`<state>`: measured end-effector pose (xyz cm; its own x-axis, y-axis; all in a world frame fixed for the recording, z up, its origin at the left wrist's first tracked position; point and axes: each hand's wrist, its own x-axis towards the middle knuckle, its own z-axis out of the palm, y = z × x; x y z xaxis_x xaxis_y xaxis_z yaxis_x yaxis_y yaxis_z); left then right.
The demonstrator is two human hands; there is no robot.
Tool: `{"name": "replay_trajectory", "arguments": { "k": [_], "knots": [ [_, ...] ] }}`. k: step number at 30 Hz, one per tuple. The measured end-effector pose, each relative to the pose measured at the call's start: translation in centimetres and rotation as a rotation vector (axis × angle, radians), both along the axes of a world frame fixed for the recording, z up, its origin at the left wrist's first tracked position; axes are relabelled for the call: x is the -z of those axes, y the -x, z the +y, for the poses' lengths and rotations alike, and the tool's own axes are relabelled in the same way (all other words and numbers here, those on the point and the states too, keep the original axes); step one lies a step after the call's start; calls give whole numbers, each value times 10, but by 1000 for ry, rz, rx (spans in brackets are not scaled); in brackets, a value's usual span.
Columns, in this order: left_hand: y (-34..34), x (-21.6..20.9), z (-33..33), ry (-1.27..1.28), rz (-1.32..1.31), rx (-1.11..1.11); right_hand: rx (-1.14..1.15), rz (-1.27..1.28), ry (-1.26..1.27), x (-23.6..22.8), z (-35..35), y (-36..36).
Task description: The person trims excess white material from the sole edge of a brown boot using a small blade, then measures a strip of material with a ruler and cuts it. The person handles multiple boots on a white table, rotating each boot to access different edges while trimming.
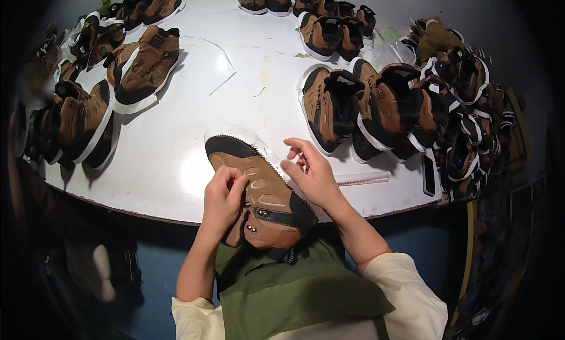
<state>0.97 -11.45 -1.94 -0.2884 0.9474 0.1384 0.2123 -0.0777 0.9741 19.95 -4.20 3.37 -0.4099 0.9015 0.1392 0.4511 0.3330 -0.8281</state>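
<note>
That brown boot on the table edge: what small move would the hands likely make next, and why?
Probably the right hand pulls along the boot's white edge: its fingers pinch at that toothed rim, while the left hand presses on the boot's side to steady it. What it pinches is too small to tell.

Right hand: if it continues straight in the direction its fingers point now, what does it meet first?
The right hand points left, toward the brown boot upper and the left hand holding it. It would probably meet the upper's stitched edge first, though depth is unclear.
</note>
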Motion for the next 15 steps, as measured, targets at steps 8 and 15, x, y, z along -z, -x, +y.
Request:
{"name": "replay_trajectory", "arguments": {
  "k": [8, 15],
  "knots": [
    [20, 4, 15, 124, -82, 125, -186, -254, -183, -16, -5, 17],
    [26, -4, 17, 186, -161, 216, -293, -476, -409, -21, -10, 19]
  ]
}}
